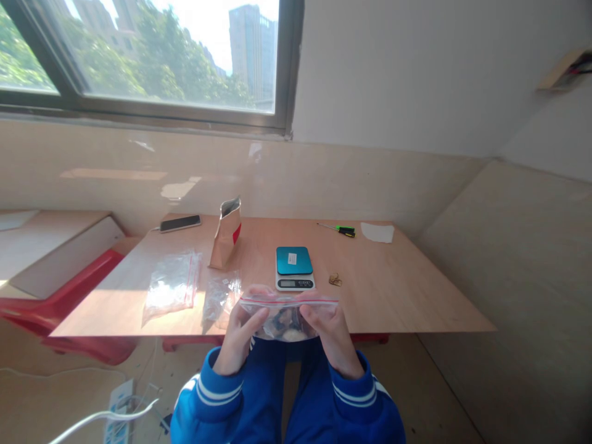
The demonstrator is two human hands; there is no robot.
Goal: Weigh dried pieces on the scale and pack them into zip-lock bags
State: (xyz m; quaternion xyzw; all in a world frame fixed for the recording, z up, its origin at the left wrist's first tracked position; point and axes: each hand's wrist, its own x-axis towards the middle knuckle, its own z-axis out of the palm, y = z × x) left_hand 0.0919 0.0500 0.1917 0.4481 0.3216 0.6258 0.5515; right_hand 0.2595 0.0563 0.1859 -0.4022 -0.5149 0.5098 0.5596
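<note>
Left fingers (259, 317) and right fingers (309, 314) hold the zip bag (285, 330) — by the table edge (416, 328); scale (295, 261) just beyond.

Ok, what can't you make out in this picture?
Head view:
Contents of the clear zip bag: blurred behind plastic, partly covered by left hand and right hand.
Display of the scale: any reading too small.
Inside of the brown pouch: mostly hidden by its walls.
White cable: cut off by bottom edge.

Two hands (239, 333), one filled zip bag (289, 322) — one scale (295, 268), one phone (180, 223), one pouch (226, 237).
</note>
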